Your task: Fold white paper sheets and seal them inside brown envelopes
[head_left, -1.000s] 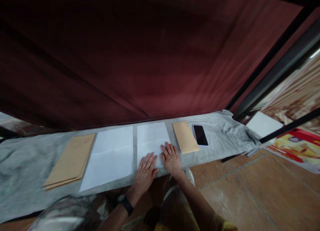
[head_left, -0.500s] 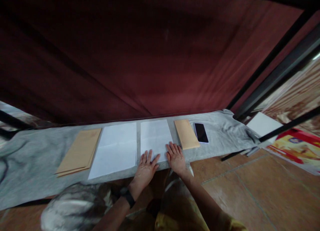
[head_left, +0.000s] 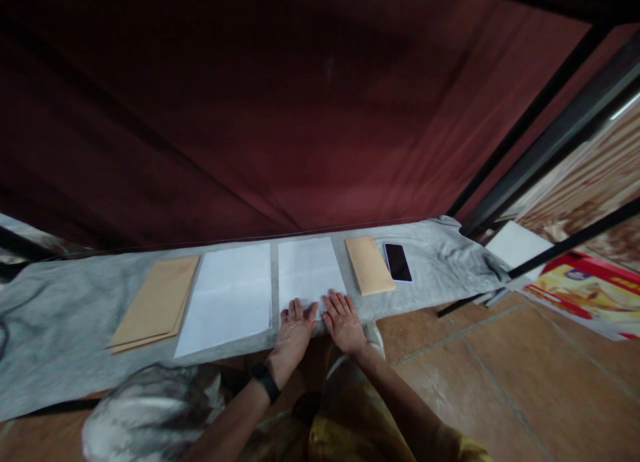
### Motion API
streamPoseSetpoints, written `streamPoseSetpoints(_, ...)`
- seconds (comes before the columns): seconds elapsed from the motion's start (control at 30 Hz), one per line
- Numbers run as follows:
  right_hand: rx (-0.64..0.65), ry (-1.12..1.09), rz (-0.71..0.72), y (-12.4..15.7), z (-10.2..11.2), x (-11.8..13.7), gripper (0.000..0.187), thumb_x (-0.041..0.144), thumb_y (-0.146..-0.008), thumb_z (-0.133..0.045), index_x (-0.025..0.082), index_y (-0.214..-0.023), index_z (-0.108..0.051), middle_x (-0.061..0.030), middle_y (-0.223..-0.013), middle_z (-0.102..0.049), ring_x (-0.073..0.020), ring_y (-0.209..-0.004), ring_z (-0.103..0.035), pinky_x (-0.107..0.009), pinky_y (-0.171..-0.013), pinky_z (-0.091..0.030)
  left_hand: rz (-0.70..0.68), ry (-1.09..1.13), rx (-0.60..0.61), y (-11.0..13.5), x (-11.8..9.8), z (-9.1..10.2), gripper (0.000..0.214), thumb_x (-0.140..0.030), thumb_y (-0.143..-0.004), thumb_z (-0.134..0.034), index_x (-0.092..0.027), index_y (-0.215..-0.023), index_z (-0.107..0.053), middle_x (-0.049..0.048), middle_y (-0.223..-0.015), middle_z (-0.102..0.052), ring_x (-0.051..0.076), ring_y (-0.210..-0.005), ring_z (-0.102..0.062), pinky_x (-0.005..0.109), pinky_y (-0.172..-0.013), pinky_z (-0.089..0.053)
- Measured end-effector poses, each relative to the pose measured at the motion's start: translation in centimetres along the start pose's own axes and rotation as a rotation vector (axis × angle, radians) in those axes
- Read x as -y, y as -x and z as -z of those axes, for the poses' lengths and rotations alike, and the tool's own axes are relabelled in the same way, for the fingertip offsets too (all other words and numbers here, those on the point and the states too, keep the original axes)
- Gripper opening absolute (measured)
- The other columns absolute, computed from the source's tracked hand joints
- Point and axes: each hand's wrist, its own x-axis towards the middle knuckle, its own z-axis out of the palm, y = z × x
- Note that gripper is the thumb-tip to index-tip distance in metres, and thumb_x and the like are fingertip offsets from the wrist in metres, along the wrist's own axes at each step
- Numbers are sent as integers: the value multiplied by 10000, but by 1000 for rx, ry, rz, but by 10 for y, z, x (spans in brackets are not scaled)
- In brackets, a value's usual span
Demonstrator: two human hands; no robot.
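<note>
A white sheet of paper (head_left: 307, 269) lies flat on the grey cloth, and both my hands rest on its near edge. My left hand (head_left: 296, 332), with a dark watch on the wrist, lies palm down with its fingers stretched out. Beside it, my right hand (head_left: 345, 321) lies palm down at the sheet's near right corner, fingers extended. To the left is a larger stack of white paper (head_left: 227, 295) with a faint crease. Brown envelopes (head_left: 155, 302) overlap farther left. Right of the sheet lies a smaller brown envelope (head_left: 369, 265), or a stack of them.
A phone (head_left: 399, 262) with a dark screen lies right of the small envelope. Grey cloth (head_left: 65, 315) covers the narrow bench. A dark red curtain (head_left: 300, 149) hangs behind it. At right are black metal bars (head_left: 540, 139) and a red and yellow box (head_left: 590, 292) on the tiled floor.
My hands have moved slightly closer together along the sheet's near edge, the right one shifting left. The whole view has shifted a little. The papers and envelopes lie as before.
</note>
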Motion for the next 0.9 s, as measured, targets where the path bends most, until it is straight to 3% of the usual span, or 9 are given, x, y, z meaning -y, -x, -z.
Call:
streamPoseSetpoints(0.23,-7,-12,-16,4,0,1,486,334,-1021,-472,205,-1489,-484,-117,-1576,-422,-250,-1462,-381,-475,-1207,-296,-144,-56,-37,3,-5,-5,691,47,-867,-340,-249,-1468,-510,116,-1554,-465,331,-1415,-451,569,-1065,-478)
streamPoseSetpoints(0.37,-12,-29,1,8,4,2,487,318,-1017,-476,195,-1488,-485,-123,-1575,-424,-250,-1462,-381,-466,-1197,-322,-122,-57,-87,5,-9,-9,687,41,-864,-326,-201,-1488,-483,151,-1556,-451,355,-1421,-434,586,-1057,-477)
streamPoseSetpoints(0.47,16,-47,-14,7,9,2,460,323,-1018,-474,195,-1457,-525,-124,-1556,-452,-256,-1446,-408,-470,-1189,-336,-113,1,-76,4,-9,-12,723,35,-853,-337,-239,-1514,-442,140,-1559,-449,350,-1423,-434,599,-1060,-468)
streamPoseSetpoints(0.67,51,-106,-11,-20,14,-1,382,238,-1004,-486,211,-1363,-616,-95,-1425,-604,-206,-1326,-546,-421,-1177,-376,-125,17,-44,1,-2,-10,731,24,-857,-331,-268,-1520,-426,103,-1580,-426,303,-1439,-417,594,-1122,-397)
streamPoseSetpoints(0.9,66,-116,79,-49,3,-7,448,201,-977,-489,166,-1418,-562,-97,-1527,-497,-219,-1421,-444,-412,-1173,-389,-166,26,-7,0,7,-1,645,7,-878,-374,-224,-1464,-512,94,-1561,-462,283,-1408,-455,534,-1146,-379)
